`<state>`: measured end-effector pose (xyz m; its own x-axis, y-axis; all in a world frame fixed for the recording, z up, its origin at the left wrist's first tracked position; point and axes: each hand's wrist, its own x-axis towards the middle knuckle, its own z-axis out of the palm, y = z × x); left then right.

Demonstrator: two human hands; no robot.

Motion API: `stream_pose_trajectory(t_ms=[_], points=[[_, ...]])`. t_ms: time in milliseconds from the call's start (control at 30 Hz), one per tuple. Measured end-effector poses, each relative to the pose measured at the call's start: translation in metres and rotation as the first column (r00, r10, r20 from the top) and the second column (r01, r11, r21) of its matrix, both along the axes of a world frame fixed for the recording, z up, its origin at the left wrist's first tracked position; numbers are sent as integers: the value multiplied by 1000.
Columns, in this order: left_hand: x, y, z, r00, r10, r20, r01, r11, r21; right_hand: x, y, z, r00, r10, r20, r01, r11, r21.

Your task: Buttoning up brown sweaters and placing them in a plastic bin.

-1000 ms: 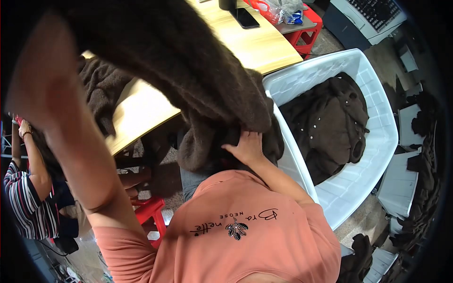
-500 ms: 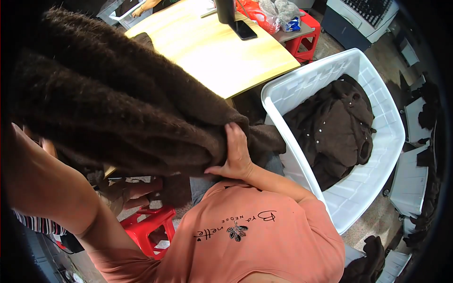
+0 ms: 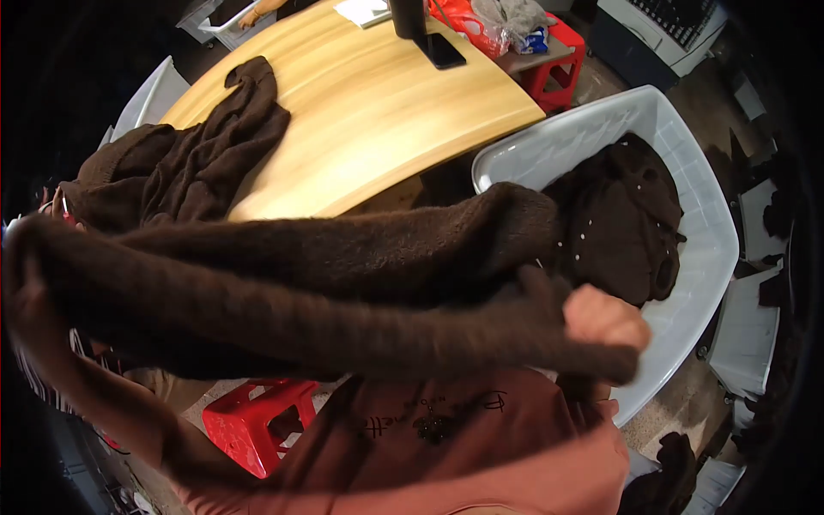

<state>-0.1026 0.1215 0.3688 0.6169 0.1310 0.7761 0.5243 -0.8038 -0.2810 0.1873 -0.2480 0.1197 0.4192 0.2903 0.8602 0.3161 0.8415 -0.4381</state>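
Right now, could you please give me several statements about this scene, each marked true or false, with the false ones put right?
1. The person's right hand grips a fuzzy dark-brown garment. True.
2. The person's left hand lies flat on the pale-yellow wooden table. False: it holds up the other end of the fuzzy dark-brown garment, at the view's left edge.
3. A dark-brown garment with small pale buttons lies inside the white plastic bin. True.
4. The flat black phone lies inside the white plastic bin. False: it lies on the pale-yellow wooden table.
5. The nearest red plastic stool stands to the person's left. True.
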Motion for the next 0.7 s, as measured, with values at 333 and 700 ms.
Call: stream_pose_trajectory(t_ms=[333, 700], points=[[122, -75, -277, 931, -365, 14, -94, -277, -956, 24, 43, -113, 377, -196, -905, -530, 756, -385], [126, -111, -363, 809, -577, -118, -260, -171, -950, -11, 59, -151, 470, -333, 817, 881, 227, -414]])
